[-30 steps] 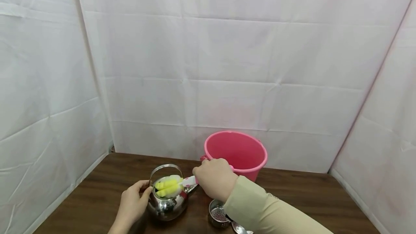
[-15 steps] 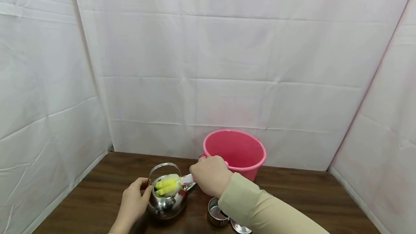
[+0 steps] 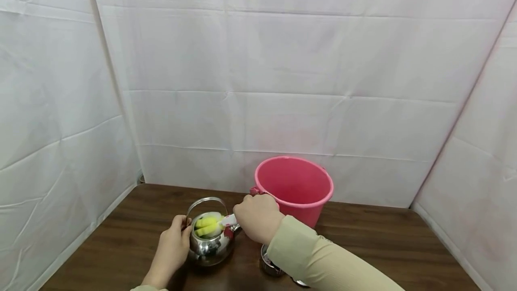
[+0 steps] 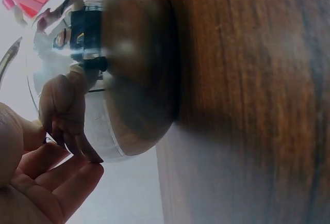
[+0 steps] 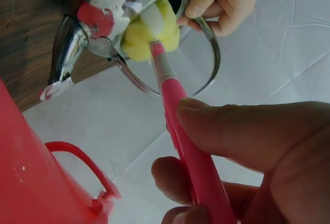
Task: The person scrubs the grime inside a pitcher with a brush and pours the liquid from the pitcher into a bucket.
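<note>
A shiny steel kettle (image 3: 212,253) stands on the table, its hoop handle (image 5: 214,53) upright and its top uncovered. My left hand (image 3: 173,242) pinches it between thumb and fingers where the handle meets the body. In my right hand (image 3: 258,218) is the pink grip (image 5: 193,146) of a sponge bottle brush. Its yellow and white sponge head (image 3: 208,227) sits partly in the kettle's mouth, with the lower part hidden inside. The brush slants down to the left. The spout (image 5: 67,53) points toward the bucket side, partly behind my right hand in the head view.
A pink bucket (image 3: 304,213) stands at the back, just beyond my right hand. A small perforated steel strainer (image 3: 269,264) and a shiny metal lid (image 3: 300,283) lie under my right forearm, partly covered. White cloth walls (image 3: 282,80) border the brown wooden table (image 3: 363,237).
My right hand has shifted slightly left, and the sponge head sits a little deeper in the kettle's mouth. The left hand keeps its hold. The head view has tilted slightly.
</note>
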